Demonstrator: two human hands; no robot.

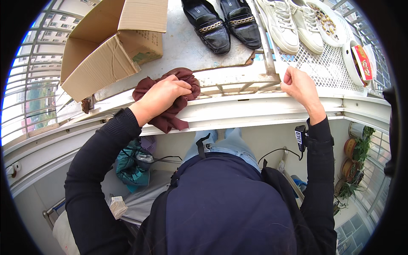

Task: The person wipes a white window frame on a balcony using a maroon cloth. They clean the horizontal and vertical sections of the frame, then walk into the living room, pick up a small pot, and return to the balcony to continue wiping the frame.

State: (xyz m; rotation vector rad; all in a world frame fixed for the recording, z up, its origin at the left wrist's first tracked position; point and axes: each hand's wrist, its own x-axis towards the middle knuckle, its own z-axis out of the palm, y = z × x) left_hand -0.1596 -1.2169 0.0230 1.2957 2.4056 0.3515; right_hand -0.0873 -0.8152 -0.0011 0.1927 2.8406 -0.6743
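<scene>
My left hand [164, 95] grips a crumpled dark red cloth [173, 118] on the white window sill [236, 110]. Part of the cloth hangs over the sill's near edge. To the right, my right hand [298, 86] is held above the sill by the corner of a rusty metal frame, its fingers curled together; whether something small is between them cannot be seen. Beyond the hands, black loafers with chain trim [215, 38] stand on a worn board [236, 60]. White lace-up sneakers [288, 40] rest on a white lattice mat [325, 70].
An open cardboard box [98, 68] stands at the upper left. On the right are a white container with a red packet [362, 62] and a tray of small round brown pieces [325, 24]. Metal bars enclose the ledge. Potted plants [357, 153] and a teal shiny bag or garment [134, 162] are below the sill.
</scene>
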